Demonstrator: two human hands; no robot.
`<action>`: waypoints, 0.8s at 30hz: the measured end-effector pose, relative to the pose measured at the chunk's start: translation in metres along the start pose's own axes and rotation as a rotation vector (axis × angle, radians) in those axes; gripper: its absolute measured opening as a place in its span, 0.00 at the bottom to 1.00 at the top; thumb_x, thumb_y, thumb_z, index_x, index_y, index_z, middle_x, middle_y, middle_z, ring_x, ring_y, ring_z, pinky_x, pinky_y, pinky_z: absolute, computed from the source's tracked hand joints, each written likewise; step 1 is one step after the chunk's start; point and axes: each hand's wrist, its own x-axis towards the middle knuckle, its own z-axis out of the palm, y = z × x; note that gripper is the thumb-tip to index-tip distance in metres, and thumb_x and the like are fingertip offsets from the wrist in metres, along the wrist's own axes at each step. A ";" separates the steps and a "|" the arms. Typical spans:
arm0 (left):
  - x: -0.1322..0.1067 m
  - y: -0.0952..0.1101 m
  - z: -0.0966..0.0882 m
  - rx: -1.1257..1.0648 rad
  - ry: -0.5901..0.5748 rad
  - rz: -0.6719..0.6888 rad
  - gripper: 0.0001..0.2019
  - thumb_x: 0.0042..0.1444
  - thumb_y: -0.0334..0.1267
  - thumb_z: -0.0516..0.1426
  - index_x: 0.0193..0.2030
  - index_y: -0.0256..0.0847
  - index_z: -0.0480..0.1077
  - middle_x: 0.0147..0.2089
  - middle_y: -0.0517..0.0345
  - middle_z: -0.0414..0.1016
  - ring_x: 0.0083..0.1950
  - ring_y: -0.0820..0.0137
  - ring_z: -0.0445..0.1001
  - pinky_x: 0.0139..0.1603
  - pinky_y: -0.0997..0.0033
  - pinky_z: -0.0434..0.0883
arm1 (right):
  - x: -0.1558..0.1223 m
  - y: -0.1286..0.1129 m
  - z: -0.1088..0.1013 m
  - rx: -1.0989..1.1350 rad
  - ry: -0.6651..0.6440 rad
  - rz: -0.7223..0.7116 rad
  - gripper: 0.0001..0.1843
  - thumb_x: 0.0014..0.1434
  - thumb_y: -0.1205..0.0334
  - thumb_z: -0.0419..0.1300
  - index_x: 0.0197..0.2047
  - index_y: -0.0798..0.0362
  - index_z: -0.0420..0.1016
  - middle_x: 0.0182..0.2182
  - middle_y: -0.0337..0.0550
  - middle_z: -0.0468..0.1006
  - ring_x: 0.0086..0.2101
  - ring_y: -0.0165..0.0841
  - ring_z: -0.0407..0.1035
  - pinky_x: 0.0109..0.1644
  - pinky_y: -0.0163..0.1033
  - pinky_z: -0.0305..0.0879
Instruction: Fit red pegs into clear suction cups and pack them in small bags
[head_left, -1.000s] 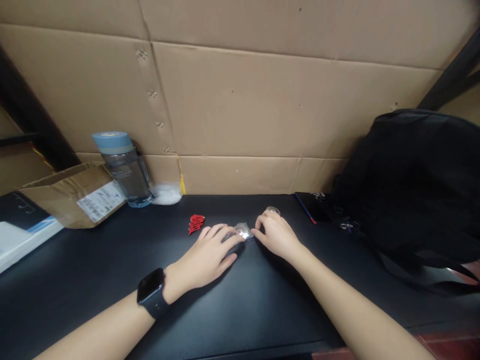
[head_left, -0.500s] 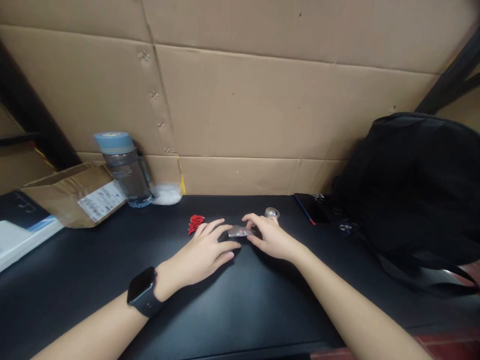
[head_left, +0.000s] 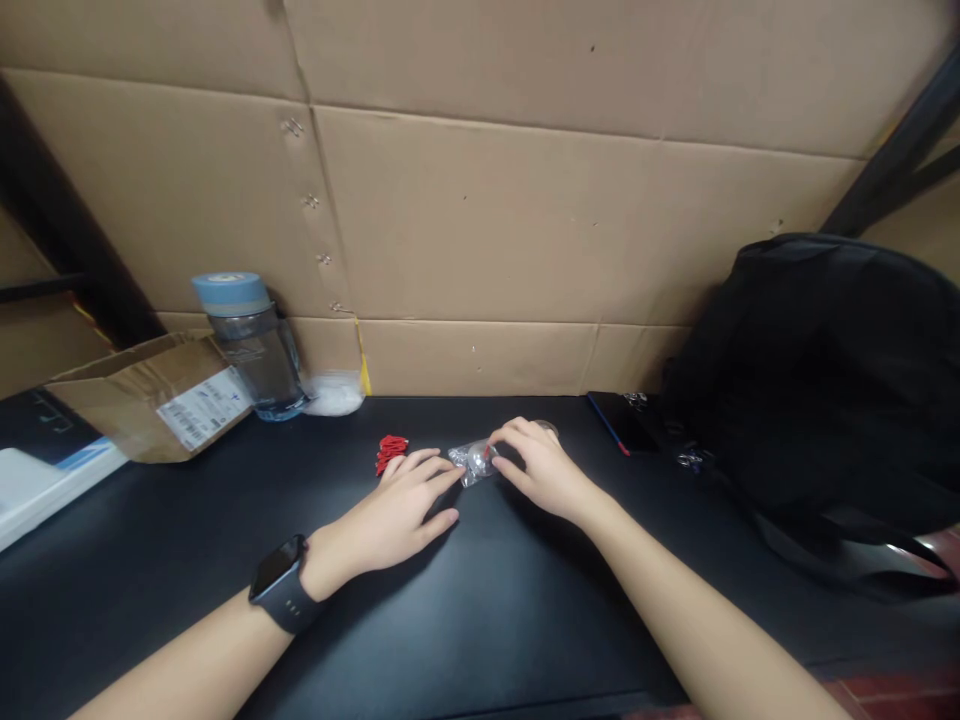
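Note:
A small clear plastic bag [head_left: 471, 462] with something shiny in it lies on the black table [head_left: 480, 600] between my hands. My left hand [head_left: 401, 505], with a dark watch on its wrist, rests flat on the table, fingers stretched out and fingertips touching the bag's left side. My right hand [head_left: 541, 470] has its fingers curled and pinches the bag's right end. A small pile of red pieces [head_left: 391, 450] lies just left of my left hand's fingertips. A small round shiny object sits behind my right hand, mostly hidden.
A cardboard wall [head_left: 480, 200] stands behind the table. At the left are a water bottle with a blue lid [head_left: 251, 345], a brown cardboard box [head_left: 154, 395] and a white wad [head_left: 334, 392]. A black backpack [head_left: 825, 380] and a dark phone [head_left: 626, 420] are at the right.
The bag has shifted slightly left and crumpled up between my fingers. My right hand has closed over the round shiny object behind it. My left hand drew back a little.

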 end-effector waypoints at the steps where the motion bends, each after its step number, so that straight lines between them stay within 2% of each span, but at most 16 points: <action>1: 0.001 0.000 -0.001 0.012 0.006 -0.005 0.25 0.67 0.45 0.56 0.69 0.51 0.62 0.63 0.49 0.69 0.69 0.50 0.58 0.67 0.44 0.59 | -0.002 -0.001 -0.002 -0.003 -0.053 -0.060 0.11 0.68 0.59 0.57 0.52 0.46 0.75 0.51 0.47 0.76 0.52 0.41 0.68 0.59 0.51 0.54; 3: 0.002 0.002 -0.005 0.019 0.009 -0.015 0.20 0.66 0.44 0.56 0.65 0.52 0.67 0.58 0.50 0.72 0.66 0.52 0.62 0.65 0.45 0.60 | -0.004 -0.002 -0.002 -0.023 -0.127 -0.114 0.11 0.69 0.61 0.57 0.52 0.45 0.77 0.51 0.46 0.76 0.51 0.41 0.68 0.60 0.52 0.53; 6: 0.003 0.010 -0.012 -0.025 -0.006 -0.008 0.12 0.67 0.41 0.55 0.55 0.50 0.73 0.52 0.53 0.74 0.61 0.57 0.65 0.63 0.50 0.61 | -0.002 -0.003 0.006 -0.109 -0.148 -0.069 0.15 0.70 0.64 0.54 0.54 0.44 0.77 0.53 0.48 0.75 0.52 0.42 0.68 0.58 0.53 0.52; 8: 0.002 0.018 -0.016 -0.066 -0.039 0.025 0.10 0.68 0.40 0.54 0.52 0.50 0.74 0.51 0.54 0.74 0.60 0.59 0.66 0.63 0.53 0.61 | 0.007 -0.002 0.015 -0.179 -0.160 -0.040 0.19 0.69 0.67 0.52 0.58 0.45 0.75 0.56 0.50 0.73 0.52 0.43 0.67 0.55 0.52 0.54; 11: -0.002 0.027 -0.022 -0.095 -0.096 0.095 0.10 0.66 0.40 0.57 0.53 0.50 0.74 0.52 0.56 0.74 0.60 0.60 0.66 0.62 0.56 0.61 | 0.031 0.001 0.026 -0.245 -0.182 -0.038 0.25 0.67 0.71 0.50 0.63 0.46 0.70 0.61 0.52 0.70 0.52 0.44 0.66 0.53 0.50 0.54; 14: -0.006 0.028 -0.029 -0.078 -0.098 0.132 0.10 0.65 0.39 0.58 0.52 0.50 0.74 0.52 0.56 0.75 0.59 0.61 0.68 0.62 0.58 0.61 | 0.064 0.003 0.039 -0.244 -0.210 -0.070 0.27 0.66 0.72 0.49 0.65 0.44 0.69 0.62 0.51 0.69 0.54 0.43 0.65 0.52 0.49 0.54; 20: -0.008 0.017 -0.036 -0.053 -0.107 0.143 0.08 0.65 0.39 0.58 0.49 0.49 0.75 0.47 0.59 0.77 0.49 0.66 0.74 0.56 0.64 0.65 | 0.131 -0.012 0.073 -0.208 -0.246 -0.190 0.31 0.63 0.72 0.49 0.66 0.40 0.68 0.65 0.45 0.67 0.56 0.43 0.63 0.54 0.49 0.54; 24: -0.006 0.005 -0.042 -0.045 -0.061 0.165 0.07 0.65 0.37 0.57 0.47 0.48 0.75 0.45 0.59 0.78 0.47 0.66 0.75 0.56 0.64 0.65 | 0.155 -0.025 0.087 -0.236 -0.233 -0.184 0.29 0.62 0.72 0.51 0.64 0.42 0.71 0.62 0.48 0.70 0.55 0.44 0.63 0.54 0.50 0.53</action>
